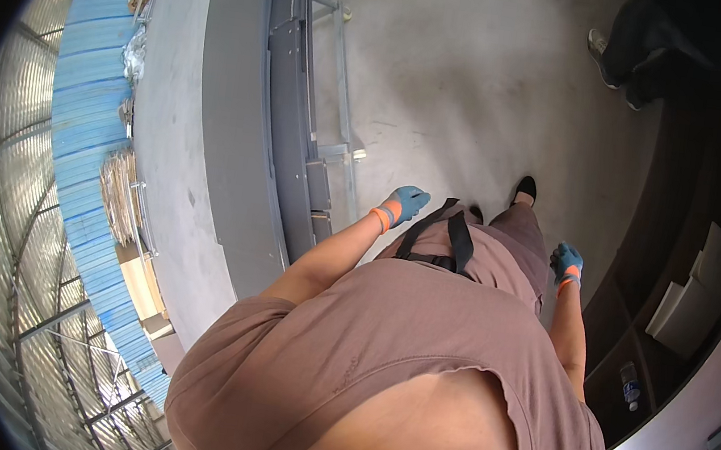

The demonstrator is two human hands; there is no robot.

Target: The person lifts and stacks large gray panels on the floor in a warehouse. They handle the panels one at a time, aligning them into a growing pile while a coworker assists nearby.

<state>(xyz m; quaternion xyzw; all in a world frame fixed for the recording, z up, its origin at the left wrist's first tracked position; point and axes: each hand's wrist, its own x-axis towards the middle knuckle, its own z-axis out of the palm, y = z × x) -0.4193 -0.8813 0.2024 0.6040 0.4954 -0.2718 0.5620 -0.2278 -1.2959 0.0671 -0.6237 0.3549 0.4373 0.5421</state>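
Note:
My left hand [408,202], in a blue-grey work glove with an orange cuff, hangs in the air in front of my left hip. Its fingers are loosely bent, and nothing shows in them. The nearest thing to it is a stack of dark grey panels [288,117] on the left. On the other side, my right hand [567,261] hangs beside my right thigh in a matching glove, its fingers loosely curled and partly apart, with no object visible. Closest to this hand is a dark brown shelf unit [616,306]. Black straps [459,242] hang at my waist.
A metal frame [340,79] stands against the panels. Far left are a long blue stack [90,120] and bundled cardboard [118,195]. The shelf unit holds pale boards [684,305] and a plastic bottle [630,386]. Another person's legs and shoe [602,57] show at upper right.

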